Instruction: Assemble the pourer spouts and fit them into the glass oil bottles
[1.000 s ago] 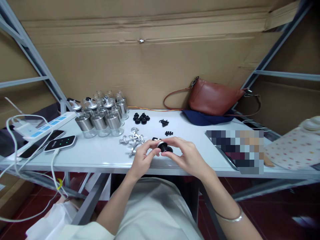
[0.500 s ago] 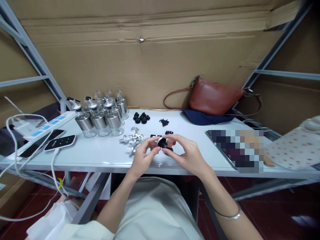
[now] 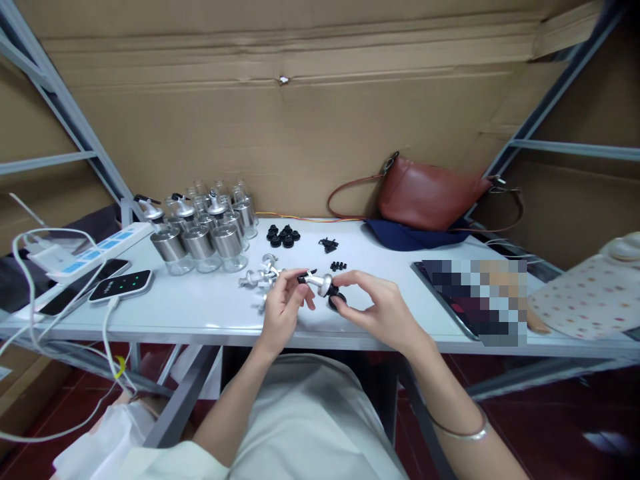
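A silver pour spout (image 3: 314,281) with a black tip and a black base lies sideways between my two hands, a little above the table. My left hand (image 3: 285,303) pinches its black tip end between thumb and fingers. At the other end, my right hand (image 3: 373,303) grips the black base between thumb and index finger. A round black part (image 3: 337,302) shows under the right thumb; whether it rests on the table I cannot tell. Several loose silver spouts (image 3: 256,277) lie just left of my left hand, partly hidden by it.
Glass bottles with metal sleeves (image 3: 200,241) stand at the left, some topped with spouts. Black stoppers (image 3: 283,236), black levers (image 3: 328,245) and small black pieces (image 3: 339,266) lie in groups behind my hands. A brown bag (image 3: 430,193) sits back right; a power strip (image 3: 107,250) lies left.
The pour spout has turned from pointing away with its dark base toward me to lying sideways, tip left. My left fingers have shifted from its base to its tip.
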Available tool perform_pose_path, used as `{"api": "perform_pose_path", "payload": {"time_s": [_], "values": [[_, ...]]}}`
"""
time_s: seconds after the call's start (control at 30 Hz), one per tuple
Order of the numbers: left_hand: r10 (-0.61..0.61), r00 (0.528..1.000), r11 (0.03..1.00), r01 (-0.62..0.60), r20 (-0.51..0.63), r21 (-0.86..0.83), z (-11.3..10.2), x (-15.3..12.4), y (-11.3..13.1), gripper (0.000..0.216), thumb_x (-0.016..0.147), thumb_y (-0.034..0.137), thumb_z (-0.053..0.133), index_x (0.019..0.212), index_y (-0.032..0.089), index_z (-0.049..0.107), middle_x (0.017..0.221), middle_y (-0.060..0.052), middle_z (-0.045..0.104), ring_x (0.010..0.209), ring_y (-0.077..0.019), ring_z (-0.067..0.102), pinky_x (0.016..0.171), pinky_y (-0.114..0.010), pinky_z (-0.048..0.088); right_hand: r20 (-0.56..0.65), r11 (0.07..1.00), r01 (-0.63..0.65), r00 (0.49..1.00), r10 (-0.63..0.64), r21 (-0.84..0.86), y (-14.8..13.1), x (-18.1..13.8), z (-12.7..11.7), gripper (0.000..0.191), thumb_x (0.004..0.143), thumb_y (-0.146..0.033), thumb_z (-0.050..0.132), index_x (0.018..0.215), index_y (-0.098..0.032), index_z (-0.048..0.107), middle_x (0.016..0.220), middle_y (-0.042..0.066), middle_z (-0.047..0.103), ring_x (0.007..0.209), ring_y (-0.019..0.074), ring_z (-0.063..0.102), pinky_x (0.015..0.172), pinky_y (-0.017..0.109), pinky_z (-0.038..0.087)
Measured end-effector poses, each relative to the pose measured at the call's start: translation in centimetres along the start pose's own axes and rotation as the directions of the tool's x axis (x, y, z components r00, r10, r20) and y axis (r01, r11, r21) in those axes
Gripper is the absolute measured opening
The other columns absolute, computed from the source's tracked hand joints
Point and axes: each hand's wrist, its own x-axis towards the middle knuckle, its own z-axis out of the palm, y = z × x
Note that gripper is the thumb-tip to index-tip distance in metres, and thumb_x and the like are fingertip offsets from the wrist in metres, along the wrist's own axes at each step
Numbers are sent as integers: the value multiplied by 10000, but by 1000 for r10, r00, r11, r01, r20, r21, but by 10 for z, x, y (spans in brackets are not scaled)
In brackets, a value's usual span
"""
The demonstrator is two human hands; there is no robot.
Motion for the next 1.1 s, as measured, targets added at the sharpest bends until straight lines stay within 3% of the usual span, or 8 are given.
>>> {"api": "perform_pose_path", "payload": {"time_s": [0.47, 0.6, 0.7, 0.77, 0.87, 0.93, 1.03, 1.1], "values": [[9, 1000, 998, -10, 12, 56, 3, 0, 7, 241, 843, 367, 581, 951, 151, 575, 681, -2, 630, 608, -112, 598, 614, -231, 481, 134, 995, 22, 990, -36, 99, -1, 1, 9, 193, 853, -232, 594, 1043, -213, 567, 1049, 88, 593, 942, 188, 613, 826, 323, 521], [21, 991, 969, -53, 131, 241, -3, 9, 26, 223, 874, 342, 537, 985, 169, 624, 786, -27, 649, 715, -133, 617, 683, -244, 487, 95, 995, 66, 993, -74, 81, -2, 0, 4, 208, 867, -188, 570, 1070, -232, 579, 1023, 85, 582, 932, 185, 612, 799, 318, 528], [185, 979, 886, -206, 89, 415, -27, 28, 44, 206, 890, 313, 505, 984, 183, 635, 985, -59, 645, 932, -163, 603, 794, -257, 475, 20, 993, 105, 994, -106, 51, -3, 2, -2, 187, 876, -155, 543, 1036, -233, 597, 983, 82, 584, 888, 177, 618, 770, 308, 529], [343, 937, 811, -261, -64, 523, -54, 46, 57, 188, 876, 285, 520, 1005, 185, 612, 1060, -61, 624, 1007, -167, 578, 827, -261, 469, -37, 993, 113, 993, -112, 18, -2, 2, -6, 157, 878, -152, 531, 995, -231, 599, 959, 80, 593, 875, 181, 624, 761, 310, 529], [550, 765, 711, -219, -335, 668, -103, 79, 76, 202, 840, 206, 531, 1036, 182, 576, 1065, -46, 610, 1014, -152, 573, 870, -261, 464, -125, 995, 99, 987, -102, -32, 2, 2, -11, 112, 875, -167, 540, 970, -221, 565, 919, 69, 620, 883, 189, 632, 752, 305, 528], [606, 687, 655, -144, -402, 742, -129, 104, 91, 224, 821, 161, 512, 1039, 166, 558, 1047, -54, 615, 992, -145, 582, 869, -259, 470, -173, 995, 79, 981, -87, -56, 5, 1, -14, 101, 874, -179, 551, 968, -216, 544, 896, 61, 639, 852, 182, 642, 720, 285, 528], [516, 829, 468, -62, -216, 881, -145, 146, 112, 234, 784, 141, 520, 1010, 133, 581, 1041, -91, 636, 965, -170, 601, 830, -279, 493, -201, 995, 68, 976, -81, -71, 7, 0, -19, 97, 874, -187, 557, 966, -215, 548, 898, 58, 664, 839, 179, 654, 717, 278, 531], [309, 950, 263, -34, -51, 964, -141, 176, 123, 221, 783, 169, 519, 981, 146, 615, 1007, -85, 665, 940, -190, 616, 850, -314, 485, -214, 993, 82, 972, -99, -88, 8, 0, -23, 112, 875, -184, 556, 980, -219, 571, 923, 60, 672, 887, 185, 655, 755, 286, 532]]}}
